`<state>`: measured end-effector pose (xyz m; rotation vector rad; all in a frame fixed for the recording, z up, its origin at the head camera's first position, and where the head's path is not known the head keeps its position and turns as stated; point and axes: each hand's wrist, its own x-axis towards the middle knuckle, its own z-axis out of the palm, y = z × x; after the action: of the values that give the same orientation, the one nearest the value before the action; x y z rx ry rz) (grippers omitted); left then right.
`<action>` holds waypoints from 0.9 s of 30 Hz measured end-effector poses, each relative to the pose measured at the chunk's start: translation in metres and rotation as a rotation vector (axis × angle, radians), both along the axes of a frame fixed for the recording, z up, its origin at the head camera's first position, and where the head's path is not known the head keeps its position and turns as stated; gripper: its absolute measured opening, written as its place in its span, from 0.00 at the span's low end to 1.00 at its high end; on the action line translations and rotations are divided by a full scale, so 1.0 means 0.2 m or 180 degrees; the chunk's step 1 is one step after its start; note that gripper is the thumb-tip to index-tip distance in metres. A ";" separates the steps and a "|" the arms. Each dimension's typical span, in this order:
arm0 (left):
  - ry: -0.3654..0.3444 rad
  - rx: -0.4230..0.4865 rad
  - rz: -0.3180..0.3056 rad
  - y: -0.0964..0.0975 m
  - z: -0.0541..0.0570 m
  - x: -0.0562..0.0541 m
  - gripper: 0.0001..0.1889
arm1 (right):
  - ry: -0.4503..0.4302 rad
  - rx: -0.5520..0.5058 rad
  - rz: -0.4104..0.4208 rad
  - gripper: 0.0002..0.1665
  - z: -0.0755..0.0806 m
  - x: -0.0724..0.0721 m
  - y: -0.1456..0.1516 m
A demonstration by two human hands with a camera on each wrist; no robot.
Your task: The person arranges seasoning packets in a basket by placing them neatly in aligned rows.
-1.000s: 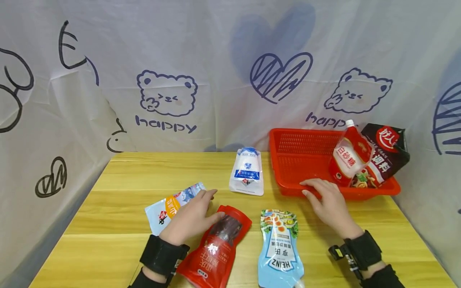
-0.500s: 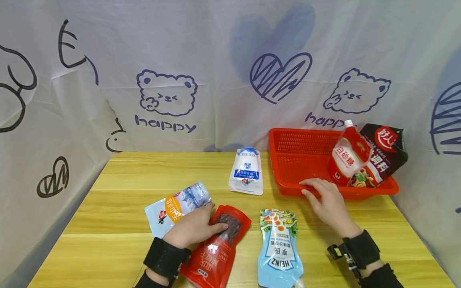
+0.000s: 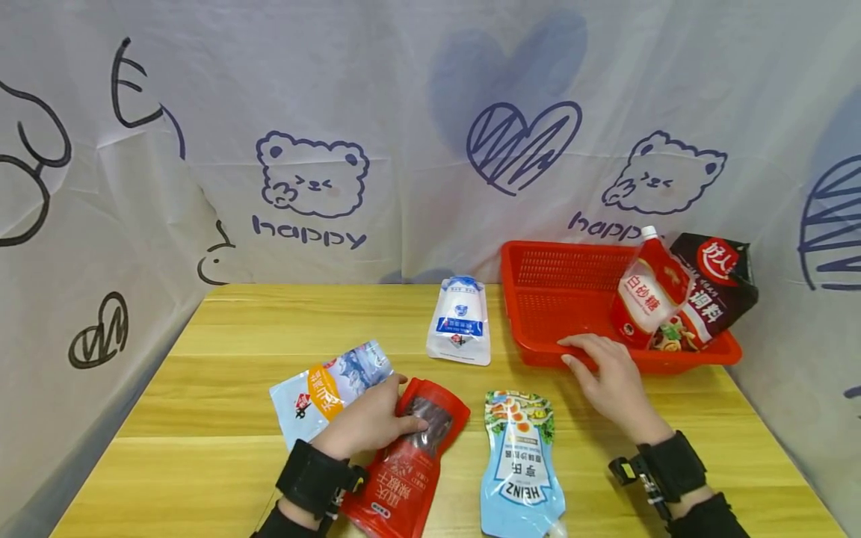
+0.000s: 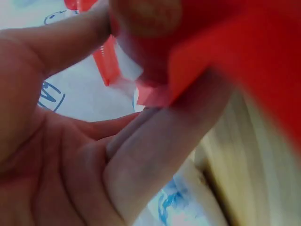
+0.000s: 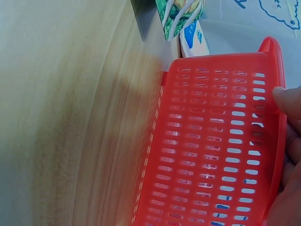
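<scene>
My left hand (image 3: 366, 422) grips the upper left edge of a red pouch of dried chillies (image 3: 405, 482), thumb over its dark window. In the left wrist view the fingers lie under the red pouch (image 4: 268, 52), with the thumb on the other side. Beside that hand lies a light-blue salt packet (image 3: 336, 385), partly covered by it. My right hand (image 3: 612, 385) holds the front rim of a red plastic basket (image 3: 548, 355). The right wrist view has the thumb at the rim of the slotted basket (image 5: 211, 136), fingers on the inner side.
A blue Heinz salad dressing pouch (image 3: 521, 467) lies between the hands. Behind it is a white salt packet (image 3: 460, 321). Inside the basket stand a red-and-white sugar pouch (image 3: 649, 295) and a black seasoning bag (image 3: 716, 291). A white drawn-on cloth (image 3: 417, 149) hangs behind the table.
My left hand has come down from above the salt packet onto the red chilli pouch and taken hold of its edge; the pouch's top has shifted slightly. The right hand stays on the basket.
</scene>
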<state>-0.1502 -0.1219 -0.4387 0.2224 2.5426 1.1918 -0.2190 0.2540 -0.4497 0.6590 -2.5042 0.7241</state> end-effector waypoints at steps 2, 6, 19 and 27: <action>0.0022 0.0071 0.0047 0.01 0.00 0.00 0.42 | 0.0004 -0.0008 0.0005 0.16 0.00 0.00 0.00; 0.0118 0.0202 0.0202 0.01 0.00 -0.01 0.37 | -0.0001 -0.0005 0.0002 0.15 0.00 0.00 0.00; 0.0791 0.0513 0.0605 0.04 0.08 -0.05 0.36 | -0.0238 -0.0046 -0.0031 0.14 0.03 -0.01 0.00; 0.1278 0.0842 0.0698 0.04 0.12 -0.06 0.38 | -0.0466 -0.0353 -0.0013 0.20 0.07 0.02 -0.04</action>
<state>-0.1622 -0.1139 -0.4148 0.2732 2.7942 1.7231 -0.2155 0.2466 -0.4353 0.5802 -2.5733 0.9332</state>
